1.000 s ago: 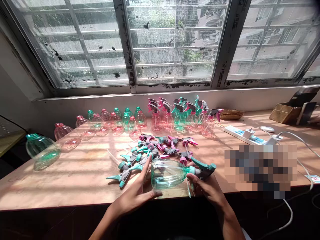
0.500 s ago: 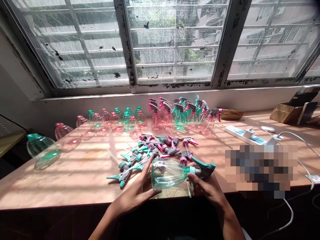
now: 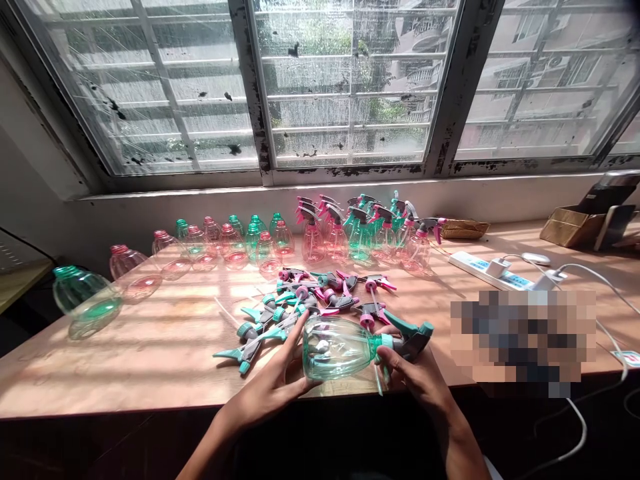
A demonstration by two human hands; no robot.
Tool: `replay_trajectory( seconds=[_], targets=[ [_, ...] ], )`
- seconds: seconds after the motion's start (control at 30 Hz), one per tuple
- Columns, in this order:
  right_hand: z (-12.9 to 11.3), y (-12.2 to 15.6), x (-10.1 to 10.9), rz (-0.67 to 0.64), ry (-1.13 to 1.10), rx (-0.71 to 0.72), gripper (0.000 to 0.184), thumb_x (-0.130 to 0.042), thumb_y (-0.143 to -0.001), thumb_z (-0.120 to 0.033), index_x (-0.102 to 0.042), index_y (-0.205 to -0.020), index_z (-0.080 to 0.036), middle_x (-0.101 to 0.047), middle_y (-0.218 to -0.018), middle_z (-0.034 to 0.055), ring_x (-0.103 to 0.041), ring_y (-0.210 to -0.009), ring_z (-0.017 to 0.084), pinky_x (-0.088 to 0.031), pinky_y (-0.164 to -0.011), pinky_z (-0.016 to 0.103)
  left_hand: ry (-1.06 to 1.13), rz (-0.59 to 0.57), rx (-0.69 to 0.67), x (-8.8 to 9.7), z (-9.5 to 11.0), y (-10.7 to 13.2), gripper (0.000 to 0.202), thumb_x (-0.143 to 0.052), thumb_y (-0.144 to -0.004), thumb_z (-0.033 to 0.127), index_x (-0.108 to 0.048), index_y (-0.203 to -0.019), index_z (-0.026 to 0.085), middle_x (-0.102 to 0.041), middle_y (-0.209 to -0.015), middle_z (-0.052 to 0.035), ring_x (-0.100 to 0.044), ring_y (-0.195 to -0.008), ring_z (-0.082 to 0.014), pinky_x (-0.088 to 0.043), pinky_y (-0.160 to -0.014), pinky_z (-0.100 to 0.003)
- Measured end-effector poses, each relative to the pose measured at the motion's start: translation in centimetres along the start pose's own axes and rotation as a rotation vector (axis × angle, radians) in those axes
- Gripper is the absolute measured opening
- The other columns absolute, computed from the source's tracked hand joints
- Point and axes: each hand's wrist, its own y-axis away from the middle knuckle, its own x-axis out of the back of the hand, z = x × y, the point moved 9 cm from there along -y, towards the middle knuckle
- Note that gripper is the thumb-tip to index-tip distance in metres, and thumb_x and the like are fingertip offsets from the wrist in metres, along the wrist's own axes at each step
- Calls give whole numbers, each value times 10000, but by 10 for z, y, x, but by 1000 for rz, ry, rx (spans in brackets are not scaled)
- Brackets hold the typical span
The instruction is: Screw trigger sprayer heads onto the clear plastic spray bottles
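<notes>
A clear green spray bottle point(image 3: 340, 347) lies sideways over the near edge of the wooden table point(image 3: 150, 347). My left hand point(image 3: 273, 383) wraps round its base end. My right hand point(image 3: 417, 377) grips its neck, where a teal and grey trigger sprayer head point(image 3: 407, 335) sits. Just behind the bottle lies a heap of loose trigger heads point(image 3: 310, 297), teal and pink.
Several capless pink and green bottles point(image 3: 230, 243) stand at the back left, and bottles fitted with sprayers point(image 3: 365, 233) at the back middle. A lone green bottle point(image 3: 85, 300) stands far left. A power strip point(image 3: 487, 270) with white cables, a blurred patch and cardboard boxes point(image 3: 570, 227) are on the right.
Almost nothing differs. The bottle has turned slightly in my hands and my right fingers have shifted a little at the neck.
</notes>
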Motion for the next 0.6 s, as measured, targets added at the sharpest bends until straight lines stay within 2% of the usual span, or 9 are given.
replay_trajectory(
  seconds=[0.07,0.13,0.2,0.27,0.37,0.47,0.53,0.6],
  targets=[
    [-1,1,-3,-4,-13,-9,432,-880,-743,-529,-718,-977,-204,-705,-697,15,-668,-614,192,-546,-502,270,-6,2,33,1,-2,0,1013,-697,-952,342,46,-1640,317,-82,-1741,-48,-173,-1580,-336,-246,-1265,-476],
    [-3,2,-5,-16,-16,-10,419,-877,-749,-522,-720,-972,-203,-703,-705,16,-675,-625,195,-544,-506,269,-74,29,83,4,-6,0,1067,-771,-889,365,-20,-1646,315,-172,-1729,-53,-201,-1572,-362,-215,-1271,-511],
    [-4,3,-7,-32,-11,-3,391,-866,-767,-512,-719,-949,-199,-700,-706,16,-669,-612,183,-538,-515,266,-139,46,121,7,-8,0,1054,-788,-867,401,-83,-1646,312,-270,-1705,-55,-219,-1565,-379,-176,-1274,-547],
    [-5,3,-8,-48,-10,-6,383,-852,-784,-515,-714,-945,-196,-694,-688,12,-649,-577,169,-523,-509,262,-153,44,127,8,-9,0,1044,-780,-873,412,-84,-1645,315,-304,-1695,-54,-233,-1561,-379,-184,-1272,-552],
    [-6,4,-9,-63,-10,-8,391,-841,-793,-523,-707,-962,-196,-691,-689,11,-625,-560,157,-490,-489,247,-133,36,86,6,-5,0,1058,-761,-897,387,-18,-1646,314,-220,-1721,-52,-213,-1568,-366,-209,-1274,-519],
    [-6,5,-9,-73,-21,-7,388,-853,-786,-505,-690,-959,-198,-681,-694,7,-608,-577,152,-456,-477,228,-115,24,28,4,1,-1,986,-681,-961,353,27,-1645,310,-119,-1740,-36,-161,-1583,-339,-166,-1284,-488],
    [-4,6,-10,-79,-43,-28,398,-861,-781,-495,-675,-976,-202,-676,-686,2,-599,-576,151,-451,-480,227,-41,11,11,1,4,-1,972,-659,-973,328,47,-1640,327,-107,-1742,-18,-171,-1583,-326,-176,-1283,-473],
    [-3,8,-10,-75,-62,-48,407,-863,-782,-490,-670,-999,-205,-675,-690,0,-600,-578,153,-450,-488,232,65,5,33,-1,4,-1,1040,-715,-930,303,49,-1634,356,-134,-1739,-13,-241,-1564,-338,-243,-1269,-473]
  ],
)
